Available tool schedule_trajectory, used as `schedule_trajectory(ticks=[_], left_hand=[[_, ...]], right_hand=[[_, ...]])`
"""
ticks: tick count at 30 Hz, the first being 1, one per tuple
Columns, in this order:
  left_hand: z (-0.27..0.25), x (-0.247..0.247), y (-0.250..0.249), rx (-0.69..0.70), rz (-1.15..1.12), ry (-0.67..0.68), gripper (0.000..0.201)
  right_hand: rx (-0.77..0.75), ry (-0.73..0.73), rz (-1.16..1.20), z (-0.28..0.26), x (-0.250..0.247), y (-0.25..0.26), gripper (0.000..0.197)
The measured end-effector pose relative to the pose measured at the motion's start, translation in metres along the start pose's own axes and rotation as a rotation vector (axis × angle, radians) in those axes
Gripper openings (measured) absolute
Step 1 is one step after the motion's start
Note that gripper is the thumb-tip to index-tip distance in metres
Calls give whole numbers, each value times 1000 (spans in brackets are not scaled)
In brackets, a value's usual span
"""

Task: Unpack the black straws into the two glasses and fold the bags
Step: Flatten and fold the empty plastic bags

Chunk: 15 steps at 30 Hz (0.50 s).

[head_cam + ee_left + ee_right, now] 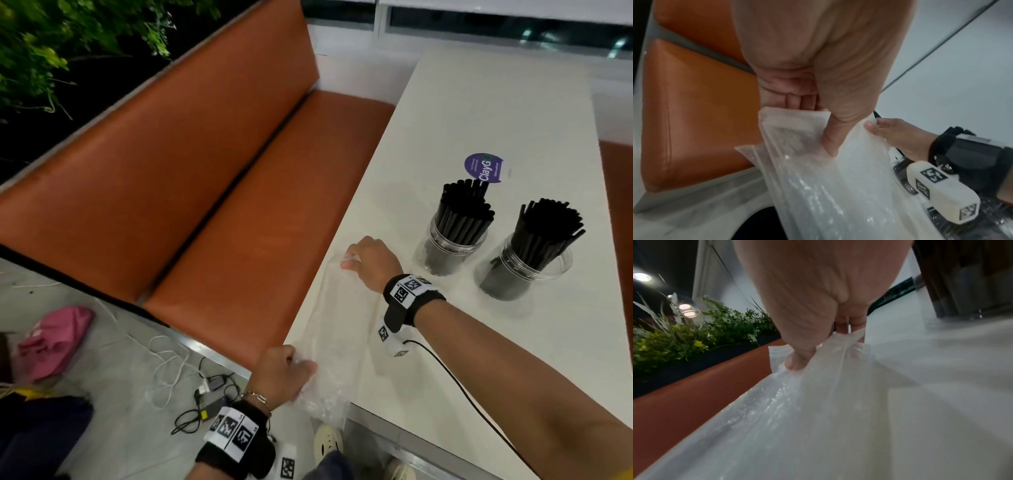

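A clear plastic bag (337, 329) lies stretched along the left edge of the white table (479, 113). My left hand (291, 371) pinches its near end, which hangs past the table corner; the left wrist view shows my thumb (831, 142) pressed on the bag (818, 186). My right hand (363, 262) pinches the far end, with the thumb (797, 360) over the plastic (818, 402) in the right wrist view. Two clear glasses (445, 253) (517, 274) full of black straws (462, 212) (548, 226) stand to the right of my right hand.
An orange bench (205, 192) runs along the table's left side. A purple round sticker (483, 168) lies behind the glasses. Cables and a charger (205, 390) lie on the floor beside a pink item (54, 339). Plants (68, 41) stand behind the bench.
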<state>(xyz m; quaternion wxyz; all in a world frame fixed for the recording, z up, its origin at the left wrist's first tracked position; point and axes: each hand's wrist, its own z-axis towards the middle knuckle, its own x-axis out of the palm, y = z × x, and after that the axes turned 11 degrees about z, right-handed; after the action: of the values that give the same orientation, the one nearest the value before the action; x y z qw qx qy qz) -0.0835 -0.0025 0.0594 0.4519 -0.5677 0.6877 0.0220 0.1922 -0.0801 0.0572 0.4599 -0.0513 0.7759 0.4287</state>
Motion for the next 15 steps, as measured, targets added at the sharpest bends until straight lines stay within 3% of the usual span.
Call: schedule_trajectory(ticks=[3,5,11,15], left_hand=[[1,4,-2,-48,59,-37,38],[-1,6,-4,-49,159,-82,26],[8,4,-5,52,218,-153,88],[30,-4,-27,66,151,-98,89]], right_hand=[[15,-17,-71,3,13,-10,29],[31,-47,-80,5,17,-14,29],[5,-11,84,8,16,-17,28],[-87,23,226,-2,2,-4,25]])
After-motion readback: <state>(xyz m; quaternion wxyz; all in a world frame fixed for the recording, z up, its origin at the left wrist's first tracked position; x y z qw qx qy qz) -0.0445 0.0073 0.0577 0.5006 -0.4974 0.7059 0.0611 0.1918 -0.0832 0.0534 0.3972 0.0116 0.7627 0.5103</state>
